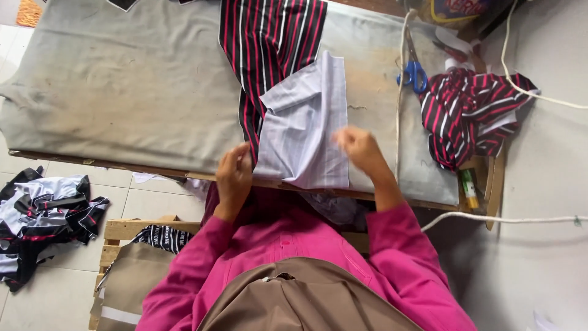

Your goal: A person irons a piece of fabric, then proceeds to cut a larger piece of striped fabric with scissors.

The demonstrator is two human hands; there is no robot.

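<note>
Two pieces of cloth are laid together at the near edge of the padded table (122,92): a pale lilac lining piece (306,129), folded over on itself, and a striped black, red and white fabric (269,37) that runs from beneath it to the far edge. Judging from this, the folding or aligning of the pale piece seems partly done, with its upper flap turned over and its lower edge not yet squared against the table's near edge. The left hand (234,175) is curled at the pale piece's left lower corner, fingers pinched on the seam where stripes and lining meet. The right hand (358,147) is blurred; it is pressed on the pale piece's right edge, but its grip cannot be told. A second striped bundle (471,110) is heaped at the table's right edge, beside blue-handled scissors (415,75), and is judged untouched so far.
</note>
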